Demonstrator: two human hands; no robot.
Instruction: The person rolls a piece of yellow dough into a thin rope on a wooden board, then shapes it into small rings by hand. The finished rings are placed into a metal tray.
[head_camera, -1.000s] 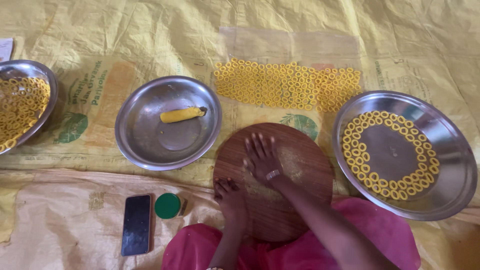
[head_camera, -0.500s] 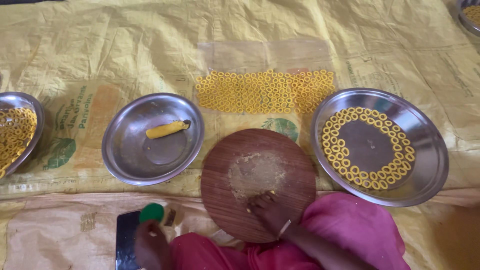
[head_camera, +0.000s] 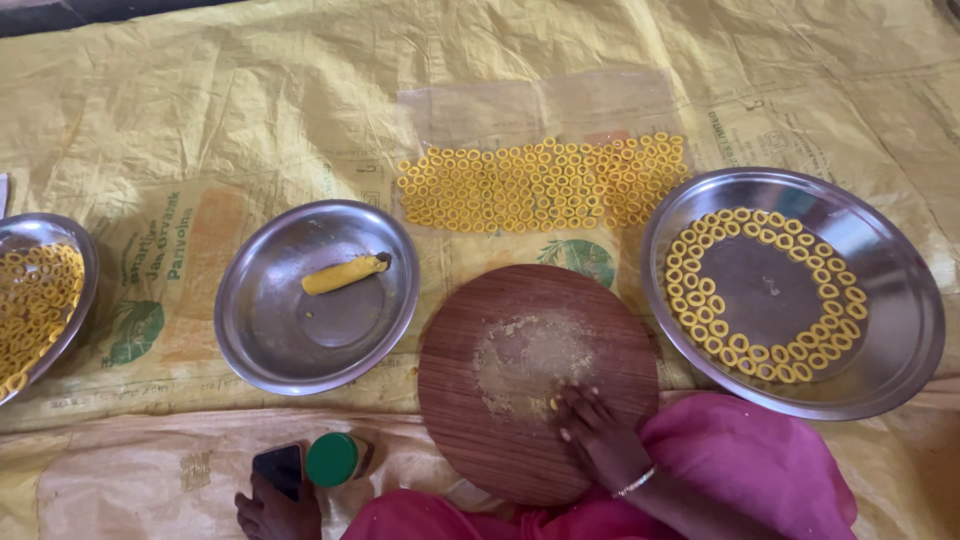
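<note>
Many small yellow dough rings are already shaped: a dense batch of rings (head_camera: 545, 185) lies on a clear plastic sheet (head_camera: 540, 105) over the yellow ground cloth (head_camera: 200, 110), two rows of rings line the rim of the right steel plate (head_camera: 905, 320), and more fill the steel plate at the left edge (head_camera: 80, 250). What looks left to work is one short roll of yellow dough (head_camera: 343, 274) resting in the middle steel plate (head_camera: 260, 340), so the shaping seems well along but not finished.

The right hand (head_camera: 597, 436) rests palm down on the near edge of the round wooden board (head_camera: 500, 420), fingers (head_camera: 580, 405) loosely spread, with a tiny yellow bit of dough (head_camera: 553, 404) just at the fingertips; it pinches nothing that can be seen. The board's centre carries a floury smear. The left hand (head_camera: 275, 508) sits low at the bottom edge, curled around a dark phone (head_camera: 278, 466), just beside a green-lidded jar (head_camera: 334, 459). A pink garment (head_camera: 740, 470) covers the lap
</note>
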